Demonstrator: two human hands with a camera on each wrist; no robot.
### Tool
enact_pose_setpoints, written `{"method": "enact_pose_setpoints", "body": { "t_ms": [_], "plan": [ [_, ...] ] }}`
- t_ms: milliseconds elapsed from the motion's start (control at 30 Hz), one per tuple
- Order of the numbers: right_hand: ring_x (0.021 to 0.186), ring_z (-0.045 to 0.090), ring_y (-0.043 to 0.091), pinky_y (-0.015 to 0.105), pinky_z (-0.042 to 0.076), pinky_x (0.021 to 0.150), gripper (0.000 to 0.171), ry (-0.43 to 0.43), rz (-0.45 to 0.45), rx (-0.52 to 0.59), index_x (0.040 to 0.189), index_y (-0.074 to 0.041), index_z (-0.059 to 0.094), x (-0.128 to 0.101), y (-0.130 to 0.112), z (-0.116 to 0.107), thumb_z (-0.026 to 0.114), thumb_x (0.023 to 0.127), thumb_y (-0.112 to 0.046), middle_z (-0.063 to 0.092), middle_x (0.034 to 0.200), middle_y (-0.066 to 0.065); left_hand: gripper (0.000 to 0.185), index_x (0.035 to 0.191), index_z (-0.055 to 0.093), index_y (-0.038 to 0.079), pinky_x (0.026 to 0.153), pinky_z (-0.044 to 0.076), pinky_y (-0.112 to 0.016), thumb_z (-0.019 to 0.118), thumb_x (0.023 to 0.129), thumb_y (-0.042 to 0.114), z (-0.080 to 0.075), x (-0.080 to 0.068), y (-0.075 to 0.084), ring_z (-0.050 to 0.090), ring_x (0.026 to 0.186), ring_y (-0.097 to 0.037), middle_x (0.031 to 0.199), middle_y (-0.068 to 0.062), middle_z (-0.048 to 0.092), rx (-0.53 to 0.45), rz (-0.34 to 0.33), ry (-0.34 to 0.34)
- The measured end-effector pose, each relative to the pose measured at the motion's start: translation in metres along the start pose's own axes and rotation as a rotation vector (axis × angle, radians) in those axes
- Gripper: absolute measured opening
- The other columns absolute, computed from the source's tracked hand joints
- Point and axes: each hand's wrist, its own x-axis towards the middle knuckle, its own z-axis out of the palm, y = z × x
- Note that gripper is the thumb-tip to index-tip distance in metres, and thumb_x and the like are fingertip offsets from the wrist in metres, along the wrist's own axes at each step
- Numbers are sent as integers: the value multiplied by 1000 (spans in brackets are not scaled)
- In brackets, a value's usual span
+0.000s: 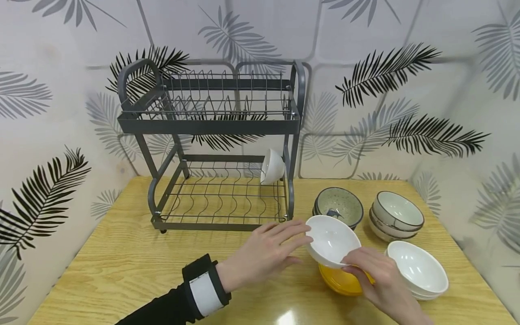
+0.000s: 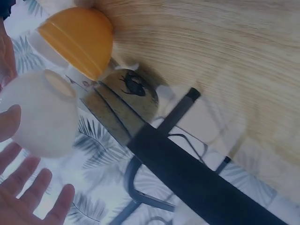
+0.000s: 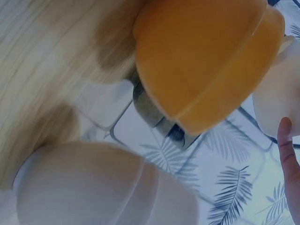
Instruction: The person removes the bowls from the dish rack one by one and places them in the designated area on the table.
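The right hand (image 1: 375,275) held a white bowl (image 1: 331,240) by its rim, tipped above the yellow bowls (image 1: 341,280). The left hand (image 1: 264,253) touched its other side, fingers straight and a little apart.

Bright even light, blurred wrist views

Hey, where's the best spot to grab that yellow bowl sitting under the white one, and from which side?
Probably by the rim of the yellow bowl, from the near left side. It sits upright on the table with smooth rounded walls, so a thumb-inside pinch on the lip should hold best. The right hand covers its right side and holds the tilted white bowl above it, which the left hand's straight fingers touch.
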Motion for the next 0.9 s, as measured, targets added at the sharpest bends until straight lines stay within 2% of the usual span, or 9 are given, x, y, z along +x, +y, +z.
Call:
{"method": "enact_pose_setpoints", "body": {
  "t_ms": [133, 300, 400, 533, 667, 900],
  "plan": [
    [76, 60, 9, 14, 49, 78, 37, 55, -1, -38, 80, -3, 70, -5, 4, -11, 56, 103, -28, 68, 76, 2, 62, 148, 48, 21, 110, 50, -39, 69, 94, 42, 0, -7, -8, 45, 146, -18, 157, 1, 47, 7, -74, -24],
    [82, 57, 3, 8, 45, 84, 43, 48, 59, -97, 81, -2, 70, -16, 8, -32, 53, 104, -34, 68, 76, 3, 60, 151, 44, 18, 112, 48, -48, 63, 98, 40, -2, -18, -18, 40, 149, -22, 161, -3, 41, -40, -152, -65],
    [86, 57, 0, 3, 43, 91, 48, 65, 79, -126, 79, 1, 70, -24, 11, -43, 53, 103, -37, 68, 74, 6, 60, 152, 42, 18, 113, 46, -50, 62, 99, 38, -3, -25, -23, 39, 150, -24, 161, -4, 41, -69, -199, -80],
    [94, 56, -9, 5, 41, 103, 52, 121, 88, -168, 76, 5, 67, -35, 13, -56, 55, 102, -38, 65, 71, 10, 61, 152, 42, 17, 114, 45, -51, 64, 98, 36, -5, -35, -29, 40, 149, -25, 160, -4, 42, -81, -250, -76],
    [99, 52, -15, 4, 40, 104, 53, 131, 126, -206, 76, 5, 66, -49, 16, -68, 55, 102, -39, 64, 70, 8, 63, 152, 42, 16, 114, 45, -51, 66, 97, 36, -7, -43, -35, 43, 147, -27, 159, -5, 43, -64, -288, -63],
    [94, 50, -18, -3, 36, 94, 56, 97, 205, -298, 77, 1, 69, -73, 22, -82, 53, 103, -45, 66, 70, 7, 66, 154, 40, 16, 113, 46, -51, 67, 97, 36, -8, -53, -41, 45, 145, -27, 160, -5, 42, -52, -328, -49]
  ]
}}
